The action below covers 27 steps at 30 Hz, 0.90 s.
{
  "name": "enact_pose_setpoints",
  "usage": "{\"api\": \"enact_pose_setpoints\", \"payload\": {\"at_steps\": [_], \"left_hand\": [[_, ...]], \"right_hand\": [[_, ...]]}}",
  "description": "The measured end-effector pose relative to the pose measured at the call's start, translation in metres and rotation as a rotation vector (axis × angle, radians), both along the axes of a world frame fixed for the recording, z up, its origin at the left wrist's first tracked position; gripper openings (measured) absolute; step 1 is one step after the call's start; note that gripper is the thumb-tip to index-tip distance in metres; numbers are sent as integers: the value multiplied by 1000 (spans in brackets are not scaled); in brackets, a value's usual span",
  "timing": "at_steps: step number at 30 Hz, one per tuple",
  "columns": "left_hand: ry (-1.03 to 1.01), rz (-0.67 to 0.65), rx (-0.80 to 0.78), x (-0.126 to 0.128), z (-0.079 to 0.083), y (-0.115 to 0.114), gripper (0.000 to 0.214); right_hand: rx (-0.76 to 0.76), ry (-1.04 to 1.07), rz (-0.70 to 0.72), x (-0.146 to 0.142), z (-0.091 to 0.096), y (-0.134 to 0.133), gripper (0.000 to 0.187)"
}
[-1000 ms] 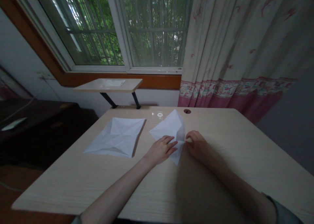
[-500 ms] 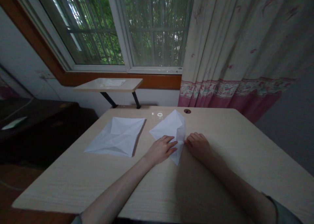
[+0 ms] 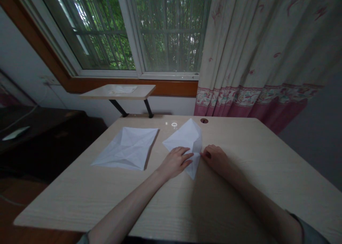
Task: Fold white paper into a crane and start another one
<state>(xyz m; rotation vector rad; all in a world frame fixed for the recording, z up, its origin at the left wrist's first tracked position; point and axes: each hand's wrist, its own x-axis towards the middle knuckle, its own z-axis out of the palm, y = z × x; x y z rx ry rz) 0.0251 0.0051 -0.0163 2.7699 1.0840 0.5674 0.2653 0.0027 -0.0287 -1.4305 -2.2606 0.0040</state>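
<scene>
A folded white paper [image 3: 185,138] lies on the light wooden table [image 3: 240,187], pointed toward me. My left hand [image 3: 175,162] rests flat on its near left part, fingers stretched out and pressing it down. My right hand [image 3: 216,157] sits at the paper's right edge, fingers curled, fingertips touching the folded edge. A second white sheet [image 3: 127,148], creased and unfolded, lies flat to the left of my left hand.
A round cable hole [image 3: 204,120] is in the table near its far edge. A small shelf [image 3: 117,91] juts from the wall below the window. A patterned curtain [image 3: 262,55] hangs at the right. A dark cabinet [image 3: 40,137] stands at the left.
My right hand slid a little down and right along the paper's right edge. My left hand stayed pressed on the paper.
</scene>
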Motion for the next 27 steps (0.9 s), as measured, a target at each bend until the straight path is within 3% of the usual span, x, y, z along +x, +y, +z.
{"api": "enact_pose_setpoints", "payload": {"at_steps": [13, 27], "left_hand": [[-36, -22, -13, -3, -1, 3, 31], [-78, -45, -19, -7, -8, 12, 30]], "right_hand": [[-172, 19, 47, -7, 22, -10, 15], [-223, 13, 58, -11, 21, -16, 11]]}}
